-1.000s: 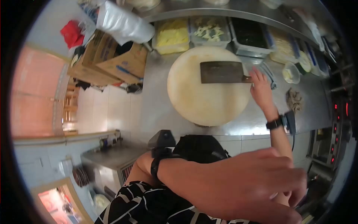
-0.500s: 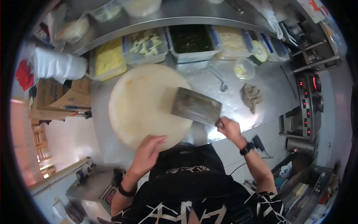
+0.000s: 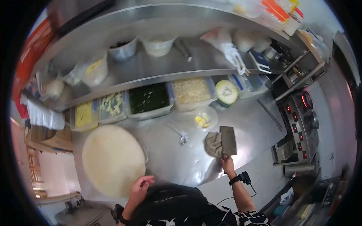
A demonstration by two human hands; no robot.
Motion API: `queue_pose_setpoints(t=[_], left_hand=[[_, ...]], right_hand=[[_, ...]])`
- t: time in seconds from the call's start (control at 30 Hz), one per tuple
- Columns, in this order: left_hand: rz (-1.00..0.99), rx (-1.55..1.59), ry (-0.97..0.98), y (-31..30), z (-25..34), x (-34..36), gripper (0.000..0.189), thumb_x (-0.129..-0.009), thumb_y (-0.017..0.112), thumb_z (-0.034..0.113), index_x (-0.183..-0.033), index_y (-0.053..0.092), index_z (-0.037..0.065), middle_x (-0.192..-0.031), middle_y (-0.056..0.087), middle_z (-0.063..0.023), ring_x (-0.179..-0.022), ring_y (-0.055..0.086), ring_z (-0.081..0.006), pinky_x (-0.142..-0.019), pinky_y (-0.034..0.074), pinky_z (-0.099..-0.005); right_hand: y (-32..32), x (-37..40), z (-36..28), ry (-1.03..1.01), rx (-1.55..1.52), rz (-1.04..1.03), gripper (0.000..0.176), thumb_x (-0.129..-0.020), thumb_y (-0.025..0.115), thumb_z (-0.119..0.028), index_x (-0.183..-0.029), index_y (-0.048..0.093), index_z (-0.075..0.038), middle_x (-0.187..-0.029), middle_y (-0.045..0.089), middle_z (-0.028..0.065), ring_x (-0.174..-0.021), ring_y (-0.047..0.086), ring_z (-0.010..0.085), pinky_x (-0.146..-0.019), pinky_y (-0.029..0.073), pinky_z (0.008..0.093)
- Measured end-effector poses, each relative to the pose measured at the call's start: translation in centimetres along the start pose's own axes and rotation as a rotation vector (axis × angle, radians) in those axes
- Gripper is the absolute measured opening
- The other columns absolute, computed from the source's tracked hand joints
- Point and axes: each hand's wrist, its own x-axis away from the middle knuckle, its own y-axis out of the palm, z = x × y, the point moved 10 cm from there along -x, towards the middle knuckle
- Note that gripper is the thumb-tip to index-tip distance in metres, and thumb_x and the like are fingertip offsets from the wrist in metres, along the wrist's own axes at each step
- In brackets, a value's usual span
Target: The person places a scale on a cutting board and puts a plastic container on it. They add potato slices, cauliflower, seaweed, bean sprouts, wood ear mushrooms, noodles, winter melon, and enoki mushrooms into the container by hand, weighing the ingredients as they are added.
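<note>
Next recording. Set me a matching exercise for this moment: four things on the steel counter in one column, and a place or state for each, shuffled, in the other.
Things:
1. cleaver
2. round cutting board
3. cloth
4. small clear bowl

Place or state:
A. holds yellow pieces
B. handle in the right hand
C. crumpled against the blade
D. left hand at its near edge

Pairs: 1-B, 2-D, 3-C, 4-A.
</note>
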Motion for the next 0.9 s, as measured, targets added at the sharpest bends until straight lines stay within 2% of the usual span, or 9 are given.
queue_pose_setpoints(t=[0.1,0.27,0.47,0.5,0.63,0.67,0.7,0.8,0.9], left_hand=[[-0.024,0.036,0.002,3.0,0.5,-1.0,0.024,-0.088,0.043,0.000,-0.108,0.056,0.000,-0.090,0.061,-0.0072,-0.087,0.057,-0.0123,-0.078,0.044,-0.0246],[0.161,0.151,-0.104,4.2,0.6,-0.5,0.022,-0.088,0.045,0.003,-0.105,0.059,0.003,-0.087,0.061,-0.0055,-0.084,0.058,-0.0127,-0.074,0.044,-0.0247],[0.319,0.215,-0.251,5.9,-1.9,-0.4,0.021,-0.090,0.048,0.011,-0.107,0.059,0.006,-0.088,0.062,-0.0030,-0.083,0.058,-0.0120,-0.073,0.044,-0.0242],[0.322,0.206,-0.239,6.3,-1.2,-0.7,0.022,-0.090,0.048,0.012,-0.107,0.059,0.005,-0.088,0.062,-0.0027,-0.081,0.058,-0.0111,-0.072,0.044,-0.0236],[0.385,0.297,-0.261,6.1,-2.5,-1.6,0.022,-0.090,0.048,0.013,-0.108,0.059,0.004,-0.088,0.061,-0.0014,-0.076,0.053,-0.0082,-0.069,0.042,-0.0216],[0.406,0.333,-0.311,6.2,-3.2,-1.4,0.022,-0.090,0.048,0.013,-0.108,0.059,0.004,-0.089,0.060,-0.0011,-0.075,0.052,-0.0077,-0.068,0.041,-0.0211],[0.395,0.469,-0.373,6.6,-5.3,-1.4,0.024,-0.090,0.048,0.013,-0.110,0.057,0.004,-0.091,0.061,-0.0022,-0.079,0.053,-0.0089,-0.071,0.042,-0.0212],[0.426,1.023,-0.453,8.2,-9.9,-0.9,0.044,-0.092,0.051,0.022,-0.128,0.037,0.002,-0.115,0.054,-0.0158,-0.108,0.054,-0.0231,-0.087,0.046,-0.0303],[0.490,1.521,-0.303,8.6,-12.4,-2.0,0.058,-0.090,0.053,0.033,-0.131,0.030,0.000,-0.121,0.048,-0.0191,-0.110,0.052,-0.0254,-0.089,0.045,-0.0317]], right_hand=[[-2.6,-7.6,-2.2,-0.427,0.224,0.041,0.031,-0.077,0.063,-0.024,-0.096,0.059,0.000,-0.098,0.054,0.0230,-0.091,0.048,0.0400,-0.078,0.042,0.0443],[-19.7,-20.5,-8.5,-0.472,-0.219,0.464,0.019,-0.085,0.058,-0.017,-0.083,0.054,0.001,-0.067,0.056,0.0120,-0.057,0.051,0.0237,-0.053,0.040,0.0324],[-27.3,-44.0,-5.0,-0.321,-1.468,0.194,0.019,-0.090,0.053,-0.030,-0.091,0.057,-0.010,-0.075,0.058,0.0056,-0.064,0.057,0.0167,-0.056,0.047,0.0296],[-25.9,-48.8,-2.9,0.014,-1.480,0.107,0.020,-0.090,0.052,-0.033,-0.093,0.055,-0.013,-0.076,0.059,0.0075,-0.062,0.057,0.0186,-0.056,0.049,0.0307],[-29.2,-51.7,-5.8,0.006,-1.523,0.134,0.033,-0.093,0.049,-0.031,-0.109,0.051,-0.003,-0.079,0.059,0.0109,-0.066,0.057,0.0209,-0.059,0.051,0.0289],[-31.7,-54.6,-5.2,-0.343,-0.932,0.303,0.033,-0.092,0.052,-0.030,-0.107,0.052,-0.001,-0.075,0.057,0.0088,-0.063,0.053,0.0177,-0.056,0.047,0.0267],[-28.9,-59.4,0.0,0.012,-1.368,0.148,0.030,-0.089,0.057,-0.027,-0.102,0.053,0.000,-0.069,0.054,0.0063,-0.058,0.050,0.0160,-0.051,0.043,0.0262],[-28.8,-62.6,-0.2,-0.092,-1.434,-0.201,0.029,-0.089,0.057,-0.029,-0.093,0.056,-0.001,-0.068,0.054,0.0042,-0.059,0.052,0.0146,-0.053,0.046,0.0269],[-30.6,-59.4,4.6,-0.110,-1.447,0.119,0.027,-0.091,0.054,-0.027,-0.101,0.055,-0.002,-0.084,0.055,0.0062,-0.076,0.053,0.0142,-0.068,0.046,0.0241]])
